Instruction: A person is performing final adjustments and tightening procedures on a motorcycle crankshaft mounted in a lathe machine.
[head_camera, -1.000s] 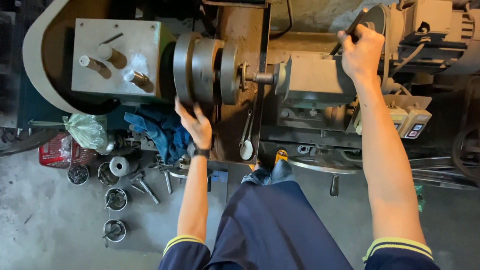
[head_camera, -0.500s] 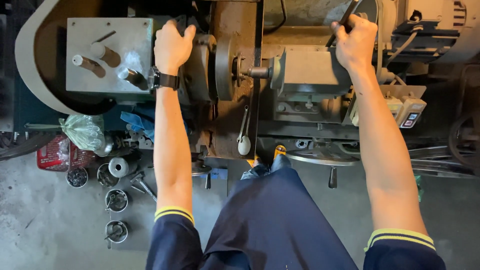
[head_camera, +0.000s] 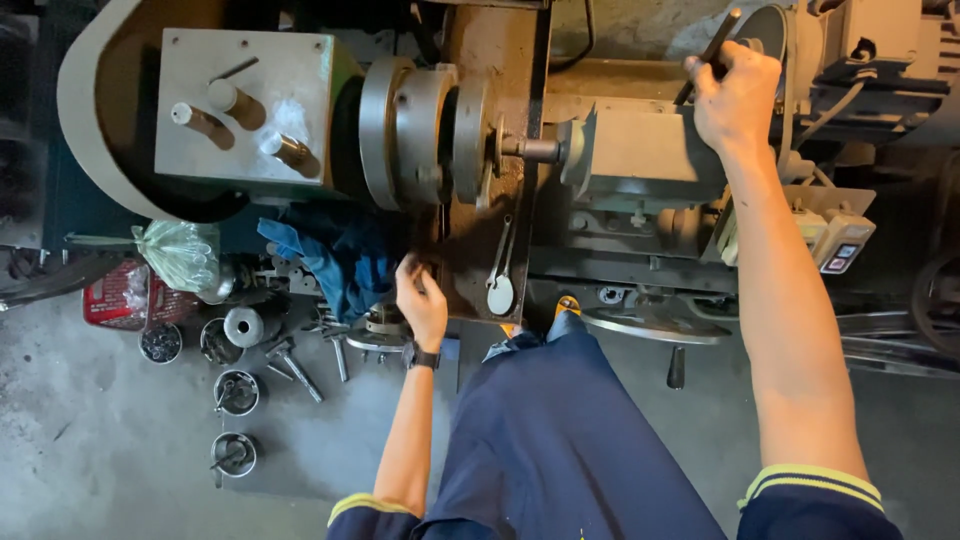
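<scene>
I look down on a metal lathe with a large round chuck and a grey tailstock pushed up to it. My right hand is shut on a dark handle of the tailstock handwheel at the top right. My left hand, with a dark wristband, hangs low in front of the lathe bed. Its fingers are curled near the bed's front edge, below the chuck; whether it grips anything there is hidden. A blue rag lies just left of that hand.
The grey headstock box carries three lever knobs. On the floor at left sit several small round tins with metal parts, loose tools, a clear plastic bag and a red packet. A spoon-shaped tool lies on the bed.
My left hand went from under the chuck up onto its top, then dropped down to the bed's front edge. My right hand stayed on the tailstock handle.
</scene>
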